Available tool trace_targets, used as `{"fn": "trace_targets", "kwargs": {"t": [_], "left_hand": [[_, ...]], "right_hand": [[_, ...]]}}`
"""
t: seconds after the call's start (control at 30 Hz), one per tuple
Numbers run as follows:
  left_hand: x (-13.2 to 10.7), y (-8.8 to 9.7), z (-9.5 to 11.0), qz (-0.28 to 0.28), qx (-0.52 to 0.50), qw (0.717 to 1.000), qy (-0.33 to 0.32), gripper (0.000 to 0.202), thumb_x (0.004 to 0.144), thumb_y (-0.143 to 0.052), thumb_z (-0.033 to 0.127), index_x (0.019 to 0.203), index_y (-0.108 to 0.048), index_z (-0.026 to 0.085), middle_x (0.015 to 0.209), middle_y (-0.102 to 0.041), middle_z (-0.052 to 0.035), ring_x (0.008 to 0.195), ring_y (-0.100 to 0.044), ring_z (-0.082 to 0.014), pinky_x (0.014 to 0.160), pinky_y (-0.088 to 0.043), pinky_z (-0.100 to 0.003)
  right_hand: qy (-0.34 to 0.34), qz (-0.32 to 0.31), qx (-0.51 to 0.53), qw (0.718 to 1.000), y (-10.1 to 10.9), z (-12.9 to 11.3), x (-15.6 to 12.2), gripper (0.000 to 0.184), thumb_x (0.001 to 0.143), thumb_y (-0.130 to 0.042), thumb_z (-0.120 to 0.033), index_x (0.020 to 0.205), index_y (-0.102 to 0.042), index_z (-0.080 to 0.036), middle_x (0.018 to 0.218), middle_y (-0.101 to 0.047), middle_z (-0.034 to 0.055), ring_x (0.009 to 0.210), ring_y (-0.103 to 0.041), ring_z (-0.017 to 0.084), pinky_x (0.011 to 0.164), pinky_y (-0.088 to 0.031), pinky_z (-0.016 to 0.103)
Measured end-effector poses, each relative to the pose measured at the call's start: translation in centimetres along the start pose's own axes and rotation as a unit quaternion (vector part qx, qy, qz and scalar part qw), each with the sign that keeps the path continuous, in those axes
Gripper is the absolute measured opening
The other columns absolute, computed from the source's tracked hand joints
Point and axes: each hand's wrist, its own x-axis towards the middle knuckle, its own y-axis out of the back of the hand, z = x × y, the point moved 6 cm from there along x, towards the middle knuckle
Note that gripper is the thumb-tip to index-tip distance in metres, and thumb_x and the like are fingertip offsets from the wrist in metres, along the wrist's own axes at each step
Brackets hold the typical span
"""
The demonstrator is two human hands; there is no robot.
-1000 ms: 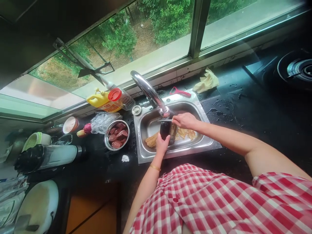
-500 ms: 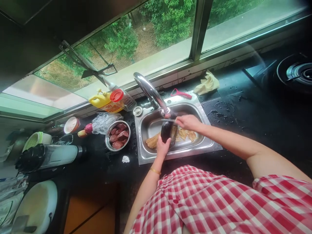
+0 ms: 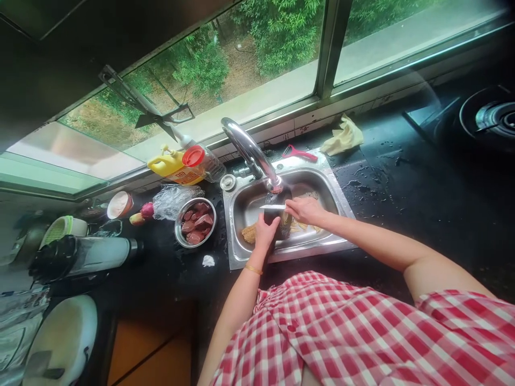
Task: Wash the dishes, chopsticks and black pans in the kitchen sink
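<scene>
- Left grip [image 3: 265,230]: wrapped round a dark item [image 3: 273,215] over the basin of the sink [image 3: 241,260]; thumb along its right flank.
- Right grip [image 3: 304,209]: clenched round the handle end of a knife [image 3: 273,207], above the sink's right half. The blade crosses the dark item; contact cannot be confirmed.
- Handling: judged firm, moderate in weight and probably slippery when wet. Take hold low on the body, at the sink's near side, fingers clear of the edge. Fragility: cannot tell.
- Inside the sink: a rough tan piece [image 3: 249,234] at left; pale scraps [image 3: 301,228] at right.
- Above the sink: faucet [image 3: 257,153], outlet just beyond the blade.
- On the worktop [image 3: 402,225]: steel bowl [image 3: 177,236] of dark red pieces, left of the sink; crumpled cloth [image 3: 343,136], beyond its far right corner.
</scene>
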Motion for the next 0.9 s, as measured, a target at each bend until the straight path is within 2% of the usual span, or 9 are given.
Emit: {"fn": "trace_targets", "kwargs": {"t": [0.1,0.27,0.37,0.5,0.6,0.73,0.83,0.9], "left_hand": [[0.1,-0.8,0.0,0.005,0.007,1.0,-0.004,0.03,0.078,-0.064,0.043,0.09,-0.051,0.019,0.086,-0.064,-0.0061,0.081,-0.06,-0.02,0.075,-0.044,-0.031],[-0.1,-1.8,0.0,0.004,0.011,1.0,-0.014,0.028,0.078,-0.063,0.043,0.087,-0.05,0.019,0.079,-0.061,-0.0044,0.075,-0.058,-0.0188,0.071,-0.043,-0.03],[0.0,-2.0,0.0,0.006,0.009,1.0,-0.011,0.028,0.078,-0.063,0.042,0.088,-0.05,0.019,0.079,-0.061,-0.0044,0.076,-0.058,-0.0188,0.071,-0.044,-0.03],[0.3,-1.7,-0.3,0.014,-0.011,1.0,-0.002,0.028,0.079,-0.063,0.042,0.09,-0.052,0.019,0.082,-0.063,-0.0055,0.077,-0.059,-0.0189,0.072,-0.045,-0.03],[0.3,-1.4,-0.6,0.014,-0.018,1.0,0.003,0.028,0.079,-0.062,0.043,0.09,-0.052,0.019,0.082,-0.063,-0.0055,0.077,-0.059,-0.0188,0.071,-0.045,-0.03],[0.1,-1.4,-0.5,0.014,0.003,1.0,-0.003,0.028,0.079,-0.062,0.044,0.087,-0.051,0.02,0.08,-0.061,-0.0049,0.075,-0.058,-0.0188,0.071,-0.044,-0.031],[0.1,-1.6,-0.4,0.011,0.007,1.0,-0.005,0.029,0.079,-0.061,0.045,0.086,-0.05,0.02,0.079,-0.06,-0.0045,0.074,-0.057,-0.0188,0.07,-0.044,-0.031],[0.2,-1.7,-0.5,0.009,-0.002,1.0,-0.001,0.029,0.079,-0.061,0.045,0.088,-0.05,0.02,0.079,-0.061,-0.0044,0.074,-0.057,-0.0186,0.07,-0.044,-0.03]], "right_hand": [[0.006,0.001,0.004,1.0,0.0,0.6,0.3,0.041,0.098,-0.029,-0.045,0.109,-0.06,-0.021,0.097,-0.067,0.0099,0.081,-0.062,0.021,0.063,-0.033,0.026],[-0.039,0.01,0.004,0.999,0.9,2.5,0.8,0.041,0.098,-0.028,-0.044,0.108,-0.06,-0.019,0.101,-0.068,0.0105,0.086,-0.063,0.021,0.065,-0.035,0.027],[0.004,-0.015,0.015,1.0,0.7,1.8,0.8,0.042,0.098,-0.028,-0.046,0.105,-0.061,-0.021,0.098,-0.069,0.0086,0.086,-0.063,0.021,0.067,-0.037,0.027],[-0.029,-0.002,0.011,1.0,1.0,1.9,1.2,0.041,0.099,-0.027,-0.042,0.108,-0.061,-0.02,0.102,-0.069,0.0095,0.087,-0.064,0.022,0.067,-0.039,0.028],[-0.011,-0.022,0.013,1.0,1.1,2.0,1.7,0.043,0.098,-0.028,-0.046,0.107,-0.062,-0.02,0.101,-0.07,0.0101,0.087,-0.065,0.023,0.068,-0.04,0.028],[-0.045,-0.027,0.01,0.999,1.4,3.0,2.1,0.044,0.099,-0.027,-0.043,0.108,-0.062,-0.018,0.102,-0.07,0.0117,0.09,-0.065,0.023,0.069,-0.041,0.029],[-0.002,-0.032,0.017,0.999,1.3,2.2,2.1,0.044,0.099,-0.027,-0.045,0.105,-0.063,-0.02,0.099,-0.071,0.0094,0.09,-0.065,0.023,0.07,-0.041,0.028],[-0.009,-0.024,0.015,1.0,1.3,1.9,2.1,0.045,0.099,-0.026,-0.044,0.105,-0.063,-0.02,0.1,-0.071,0.0098,0.09,-0.066,0.023,0.07,-0.041,0.028]]}}
